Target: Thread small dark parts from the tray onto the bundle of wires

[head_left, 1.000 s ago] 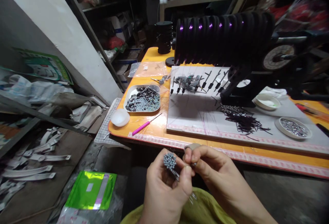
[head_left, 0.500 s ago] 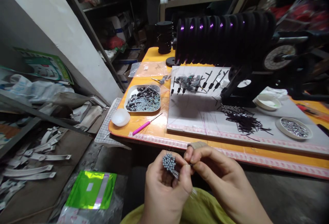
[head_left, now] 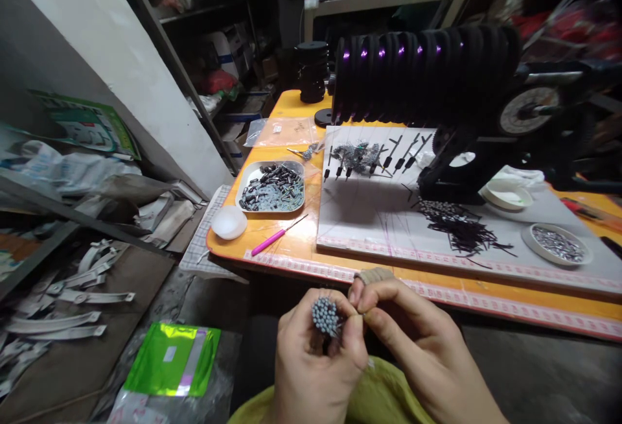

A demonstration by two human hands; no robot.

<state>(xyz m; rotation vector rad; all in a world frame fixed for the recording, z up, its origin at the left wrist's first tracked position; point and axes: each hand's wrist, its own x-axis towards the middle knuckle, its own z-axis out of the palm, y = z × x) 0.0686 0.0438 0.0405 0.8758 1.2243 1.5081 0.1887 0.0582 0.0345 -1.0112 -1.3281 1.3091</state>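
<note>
- Snugly curled round a bundle of grey bead-tipped stems (head_left: 324, 315), with left hand (head_left: 318, 362); held above yellow-green cloth (head_left: 393, 388), short of the table's front edge.
- Meeting left thumb at the tips, with right hand (head_left: 427, 330); thumb and forefinger pinched narrow, beige wrap (head_left: 375, 275) on one finger. Too small to tell what, if anything, between those tips.
- Just changed: bundle slightly lower than half a second ago, and below the left thumb, pale stem ends barely showing now. Same pinch at the thumb tip as before; seemingly a small adjustment within the same fingertip work, with no release.
- Along the table's (head_left: 299, 242) front edge, printed measuring strip (head_left: 311, 268).
- Near its left front corner, pink-handled hook (head_left: 269, 242) and white dome (head_left: 229, 223).
- Behind these, toward the left edge, square dish (head_left: 269, 212) of dark and grey pieces (head_left: 272, 189).
- On the white board (head_left: 359, 216), near its front edge, heap of black stems (head_left: 459, 226); by its right front corner, round bowl (head_left: 589, 254) of silvery pieces (head_left: 556, 242).
- Farther back, over the board's rear edge, black ribbed machine (head_left: 422, 80) with hanging weights (head_left: 387, 163) beneath.
- At the table's far edge, stack of black discs (head_left: 312, 74).
</note>
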